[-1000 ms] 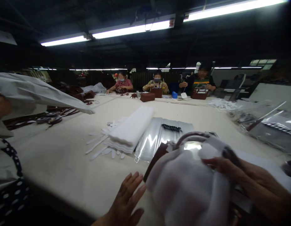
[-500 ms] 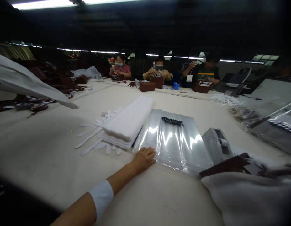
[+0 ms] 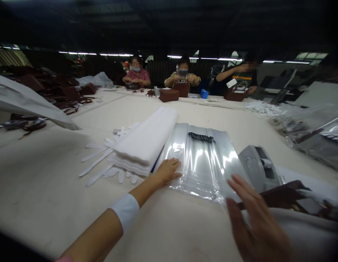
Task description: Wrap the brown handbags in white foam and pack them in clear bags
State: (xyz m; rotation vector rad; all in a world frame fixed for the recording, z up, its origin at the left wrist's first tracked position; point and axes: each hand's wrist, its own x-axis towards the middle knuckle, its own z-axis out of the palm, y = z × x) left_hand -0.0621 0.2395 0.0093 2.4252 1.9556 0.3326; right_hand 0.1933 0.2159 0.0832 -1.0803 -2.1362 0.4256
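A stack of clear plastic bags (image 3: 204,163) lies flat in front of me, shiny with glare. My left hand (image 3: 167,170) rests on its near left corner, palm down with the fingers stretched out. A white band wraps that forearm. My right hand (image 3: 256,218) is raised near the stack's right corner, its fingers apart and slightly blurred, with nothing in it. On top of the plastic lies a dark twisted coil (image 3: 201,137). Left of the plastic sits a folded pile of white padding sheets (image 3: 147,142), with white cut strips (image 3: 99,160) poking out from its left side.
A grey tape dispenser (image 3: 258,165) stands right of the plastic, beside a dark brown bag piece (image 3: 289,194). Across the table several people handle brown handbags (image 3: 181,88). A brown heap (image 3: 57,87) lies at far left; a white sheet (image 3: 29,100) overhangs the left side.
My right hand has come into view at the lower right, open. My left hand has shifted slightly up and left on the plastic. The view has tilted a little downward.
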